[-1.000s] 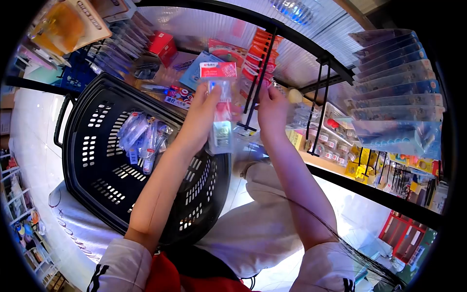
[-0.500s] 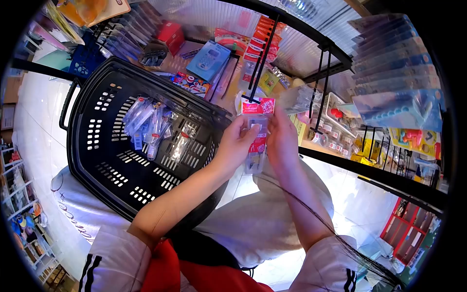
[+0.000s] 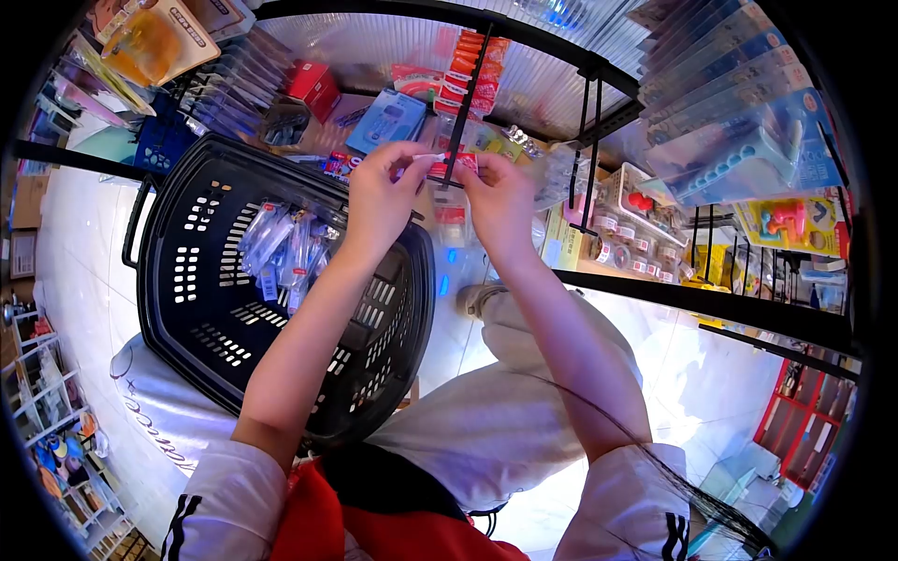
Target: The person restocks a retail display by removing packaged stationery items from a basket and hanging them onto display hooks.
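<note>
A clear package with a red header card [image 3: 453,166] is at the end of a black display hook [image 3: 468,103]. My left hand [image 3: 383,192] pinches the left edge of that card, and my right hand [image 3: 500,201] grips its right edge. The package's clear lower part hangs between my wrists. Orange-red packets [image 3: 472,70] hang further back on the rack. Left of my hands, a black basket [image 3: 201,309] holds several clear packaged items [image 3: 281,248].
Blue packages [image 3: 739,140] hang at the upper right. A white tray [image 3: 617,192] and small jars [image 3: 631,248] stand on the shelf to the right. Behind my left hand lies a blue box [image 3: 388,120]. A black rail [image 3: 711,304] crosses the right side.
Both hands have moved up and to the left, from holding the package's front to gripping its header card at the hook's end. The view has shifted slightly.
</note>
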Available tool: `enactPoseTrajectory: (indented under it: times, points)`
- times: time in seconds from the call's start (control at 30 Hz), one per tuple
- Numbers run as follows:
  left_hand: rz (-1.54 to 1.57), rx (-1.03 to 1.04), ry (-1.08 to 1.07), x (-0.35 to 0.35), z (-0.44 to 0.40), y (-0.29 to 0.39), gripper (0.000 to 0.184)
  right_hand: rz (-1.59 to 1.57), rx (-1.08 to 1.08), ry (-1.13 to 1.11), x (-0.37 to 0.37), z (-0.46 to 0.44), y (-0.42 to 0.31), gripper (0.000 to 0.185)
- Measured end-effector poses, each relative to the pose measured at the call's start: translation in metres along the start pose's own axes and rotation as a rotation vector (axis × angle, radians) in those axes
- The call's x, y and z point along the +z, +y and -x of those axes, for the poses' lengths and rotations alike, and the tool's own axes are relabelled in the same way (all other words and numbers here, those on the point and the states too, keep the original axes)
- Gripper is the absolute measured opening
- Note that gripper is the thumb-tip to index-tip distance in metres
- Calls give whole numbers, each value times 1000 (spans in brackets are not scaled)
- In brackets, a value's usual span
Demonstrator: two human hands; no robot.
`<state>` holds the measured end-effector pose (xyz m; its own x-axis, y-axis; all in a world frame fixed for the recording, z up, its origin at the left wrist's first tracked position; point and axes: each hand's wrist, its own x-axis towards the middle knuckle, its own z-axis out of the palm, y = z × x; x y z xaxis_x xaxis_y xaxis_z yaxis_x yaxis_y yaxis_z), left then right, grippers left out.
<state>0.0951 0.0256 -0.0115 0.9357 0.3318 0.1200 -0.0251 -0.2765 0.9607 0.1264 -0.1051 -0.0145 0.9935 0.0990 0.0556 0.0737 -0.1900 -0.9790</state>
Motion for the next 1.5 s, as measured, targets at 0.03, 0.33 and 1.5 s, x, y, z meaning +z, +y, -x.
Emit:
enactPoseTrajectory:
  times: [0.03, 0.33, 1.5]
  points:
    - [-132, 196, 62, 1, -4, -1, 7, -10, -4, 11, 2, -1, 0, 11]
    - [-37, 2, -48, 4, -4, 6, 6, 40, -31, 88, 11, 0, 20, 9]
    - [324, -105, -59, -9, 55, 6, 22, 347, -198, 0, -122, -28, 63, 83]
